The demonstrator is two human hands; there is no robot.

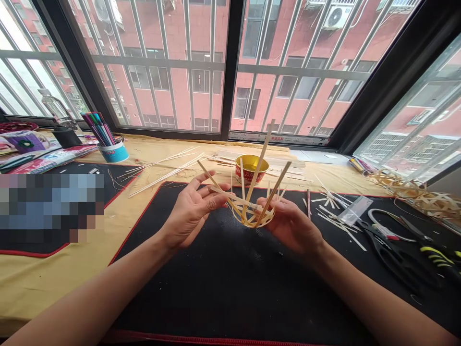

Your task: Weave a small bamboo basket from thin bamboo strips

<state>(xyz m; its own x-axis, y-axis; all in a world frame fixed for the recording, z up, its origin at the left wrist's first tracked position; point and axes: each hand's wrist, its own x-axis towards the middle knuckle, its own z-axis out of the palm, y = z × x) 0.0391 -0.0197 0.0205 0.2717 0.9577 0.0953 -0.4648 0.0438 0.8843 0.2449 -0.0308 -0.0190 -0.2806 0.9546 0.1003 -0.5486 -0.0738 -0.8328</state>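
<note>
Roughly mid-frame, bamboo basket (250, 215) sits between both hands, uprights fanning up & out. R hand (290, 225) is nearer, fingers curled under its side; L hand (190, 213) has fingers spread, tips by a strip (218, 191).

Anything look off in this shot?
Yes, two things. The uprights of the half-woven bamboo basket, held by the right hand near the left hand, splay unevenly at different angles. A pixelated patch also covers part of the black desk mat, hiding what lies there.
</note>
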